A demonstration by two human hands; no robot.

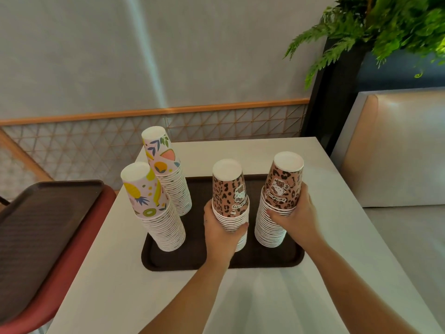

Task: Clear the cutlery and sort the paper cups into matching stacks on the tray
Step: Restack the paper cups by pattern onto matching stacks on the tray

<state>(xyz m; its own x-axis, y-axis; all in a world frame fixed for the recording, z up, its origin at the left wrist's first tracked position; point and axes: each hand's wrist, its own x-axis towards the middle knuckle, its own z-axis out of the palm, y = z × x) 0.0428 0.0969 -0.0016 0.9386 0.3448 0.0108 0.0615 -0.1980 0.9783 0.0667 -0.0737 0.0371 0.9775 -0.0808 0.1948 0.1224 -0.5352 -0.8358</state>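
On the dark tray (168, 261) on white surface (240, 297), four upside-down cup stacks: left hand (221, 227) wraps one leopard stack (231, 196), right hand (298, 218) wraps the other (281, 189); two fruit-print stacks (154, 208) stand untouched at left.

grey wall (96, 56), lattice panel (228, 124), bench (397, 145)

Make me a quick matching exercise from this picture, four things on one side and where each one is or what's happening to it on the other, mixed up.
Things:
1. near fruit cup stack
2. far fruit cup stack
3. middle leopard cup stack
4. spare tray

States:
A. resting on the red chair
B. held by the left hand
C. standing free at the tray's front left
D. standing free at the back left

Pairs: 1-C, 2-D, 3-B, 4-A
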